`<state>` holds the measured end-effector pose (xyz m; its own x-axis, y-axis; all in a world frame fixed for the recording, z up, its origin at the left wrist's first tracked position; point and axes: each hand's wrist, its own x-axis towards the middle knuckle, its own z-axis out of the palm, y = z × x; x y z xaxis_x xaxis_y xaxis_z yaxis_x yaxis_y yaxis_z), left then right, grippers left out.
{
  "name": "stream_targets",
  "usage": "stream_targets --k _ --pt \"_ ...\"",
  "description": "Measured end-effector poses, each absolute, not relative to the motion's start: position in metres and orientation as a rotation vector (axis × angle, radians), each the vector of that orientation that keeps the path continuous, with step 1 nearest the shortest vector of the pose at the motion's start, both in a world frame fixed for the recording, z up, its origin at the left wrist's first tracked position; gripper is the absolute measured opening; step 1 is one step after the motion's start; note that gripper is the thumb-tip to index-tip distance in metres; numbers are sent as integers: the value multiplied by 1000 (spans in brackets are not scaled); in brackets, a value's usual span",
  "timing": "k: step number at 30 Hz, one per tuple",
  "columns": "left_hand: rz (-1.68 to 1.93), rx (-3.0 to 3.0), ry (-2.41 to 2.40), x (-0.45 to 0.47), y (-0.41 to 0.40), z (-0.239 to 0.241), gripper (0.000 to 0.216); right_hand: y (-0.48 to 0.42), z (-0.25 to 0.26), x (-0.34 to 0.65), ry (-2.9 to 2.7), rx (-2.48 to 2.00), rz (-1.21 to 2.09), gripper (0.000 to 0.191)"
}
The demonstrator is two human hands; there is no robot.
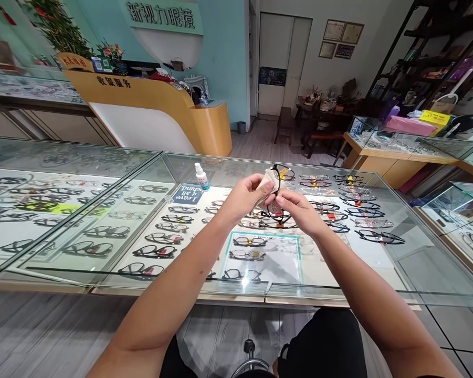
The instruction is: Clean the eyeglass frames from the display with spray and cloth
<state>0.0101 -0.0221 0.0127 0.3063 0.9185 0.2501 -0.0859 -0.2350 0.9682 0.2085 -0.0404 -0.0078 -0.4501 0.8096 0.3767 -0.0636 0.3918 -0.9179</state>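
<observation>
Above the glass counter, my left hand (252, 193) is closed on a pale, crumpled cloth (270, 181), pressed against a pair of dark-rimmed eyeglasses (276, 173). My right hand (297, 209) pinches the eyeglasses from the other side, close to the left fingertips. The fingers and cloth hide part of the frame. Beyond my left hand, a small white spray bottle (201, 177) stands upright on the glass top. A blue printed card (186, 195) shows near it.
The glass display case (323, 294) holds rows of spectacle frames (379, 236) beneath my arms. More cases stand to the left and right. A yellow-and-white reception desk (142, 105) is across the aisle. A wooden bench (284, 123) sits farther back, and a stool base (250, 362) shows below.
</observation>
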Motion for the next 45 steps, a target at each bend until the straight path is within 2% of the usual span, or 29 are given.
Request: stream_targets --k 7,14,30,34,40,45 --pt "1089 1423 533 12 -25 17 59 -36 -19 208 -1648 -604 1342 41" --pt "1015 1397 438 8 -25 17 54 -43 -11 202 -1490 -503 1576 41" --pt "1158 1464 554 12 -28 10 54 -37 -16 220 -1731 -567 1527 38" --pt "1089 1510 511 6 -24 12 55 -38 -12 224 -1733 -659 1498 41" --pt "1067 1569 492 -8 -12 13 43 -38 -5 227 -1648 -716 1432 39" --pt "1019 1595 510 -8 -15 16 43 -39 3 224 -1611 -681 1453 46"
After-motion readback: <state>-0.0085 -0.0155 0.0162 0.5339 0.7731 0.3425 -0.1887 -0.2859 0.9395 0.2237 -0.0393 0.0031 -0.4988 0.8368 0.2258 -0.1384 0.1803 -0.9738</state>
